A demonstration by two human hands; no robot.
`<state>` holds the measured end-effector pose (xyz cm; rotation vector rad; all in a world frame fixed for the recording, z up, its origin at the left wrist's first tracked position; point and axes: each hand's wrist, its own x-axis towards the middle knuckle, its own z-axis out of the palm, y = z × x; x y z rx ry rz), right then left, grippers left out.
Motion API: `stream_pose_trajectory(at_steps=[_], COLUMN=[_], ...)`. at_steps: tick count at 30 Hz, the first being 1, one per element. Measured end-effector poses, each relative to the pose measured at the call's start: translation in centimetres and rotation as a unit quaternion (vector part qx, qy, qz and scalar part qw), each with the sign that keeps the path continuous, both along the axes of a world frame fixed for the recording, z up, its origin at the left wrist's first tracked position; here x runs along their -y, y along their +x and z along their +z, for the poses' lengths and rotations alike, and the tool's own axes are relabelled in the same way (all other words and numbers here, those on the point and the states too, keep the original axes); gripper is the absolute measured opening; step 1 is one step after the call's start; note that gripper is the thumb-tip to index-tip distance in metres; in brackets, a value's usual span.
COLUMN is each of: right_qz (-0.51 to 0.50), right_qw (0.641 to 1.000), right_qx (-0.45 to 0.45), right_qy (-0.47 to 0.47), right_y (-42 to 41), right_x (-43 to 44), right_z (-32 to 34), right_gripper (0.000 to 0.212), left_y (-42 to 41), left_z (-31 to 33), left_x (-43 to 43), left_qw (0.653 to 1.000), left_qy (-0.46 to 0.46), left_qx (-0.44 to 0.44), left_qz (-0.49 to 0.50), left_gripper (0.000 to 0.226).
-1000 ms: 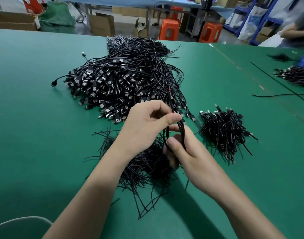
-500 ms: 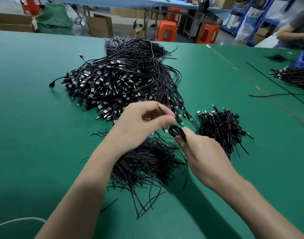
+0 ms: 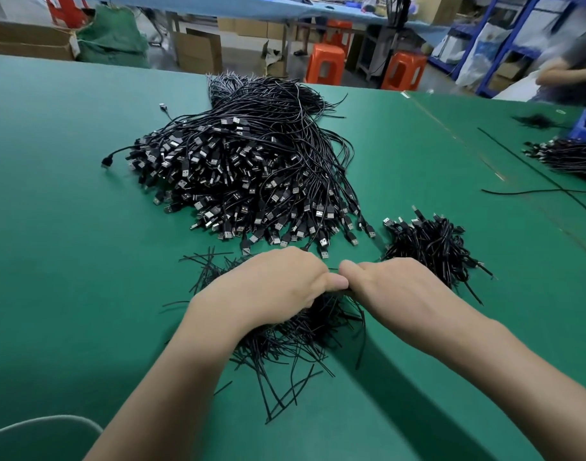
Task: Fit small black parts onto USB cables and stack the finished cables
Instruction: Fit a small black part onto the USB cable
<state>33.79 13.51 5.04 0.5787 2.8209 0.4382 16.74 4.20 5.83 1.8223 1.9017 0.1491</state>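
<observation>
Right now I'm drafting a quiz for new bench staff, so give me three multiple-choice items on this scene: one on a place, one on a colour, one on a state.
1. Where does the small cable bundle lie from the big USB cable pile?
A) left of it
B) right of it, nearer the person
C) on top of it

2. What colour are the stools beyond the table?
A) orange
B) blue
C) white

3. How do the left hand and right hand stand?
A) far apart
B) together, thumbs touching, over the loose black strips
C) raised above the big pile

Answers:
1 B: the bundle sits off the pile's near right corner.
2 A: both stools are orange.
3 B: the thumbs meet low over the strips.
</observation>
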Motion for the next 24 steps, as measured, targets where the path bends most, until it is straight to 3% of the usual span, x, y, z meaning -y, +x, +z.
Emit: stream_pose_trajectory(at_steps=[3,8,11,13,16,17,20,24], right_qz=[0.031,0.005,-0.059,-0.127,-0.204,-0.206,-0.176,-0.171], right_qw=[0.999,0.990,0.963,0.894,0.701,0.661,0.618,0.566], right_qx=[-0.011,-0.086,-0.205,-0.356,-0.502,-0.512,-0.552,-0.614], right_qy=[0.004,-0.110,-0.167,-0.239,-0.465,-0.509,-0.532,-0.524], right_y=[0.0,-0.4,0.4,1.1,0.9,0.6,-0.5,-1.6], right_x=[-0.8,-1.1,-1.7,-1.8,-0.8,-0.2,1.7,3.0], right_z=[-0.3,0.8,1.3,1.3,0.1,-0.7,-2.5,-3.2], right_gripper=[0.030,0.037,0.040,0.059,0.075,0.070,0.038,0.038], left_y=[-0.4,-0.7,-1.1,-1.4,-1.2,-0.9,0.3,1.8], left_z=[-0.6,-1.6,-1.9,-1.8,-1.6,-1.6,-1.7,-1.9], left_x=[-0.1,-0.4,-0.6,-0.6,-0.7,-0.8,-1.1,-1.2], left_qw=[0.998,0.996,0.986,0.970,0.930,0.918,0.895,0.869], left_qy=[0.015,0.082,0.127,0.152,0.204,0.209,0.170,0.120], left_qx=[0.062,0.047,0.106,0.183,0.295,0.324,0.397,0.470], left_qz=[0.003,0.000,0.016,0.041,0.081,0.096,0.113,0.092], left_gripper=[0.046,0.038,0.037,0.037,0.038,0.039,0.039,0.039])
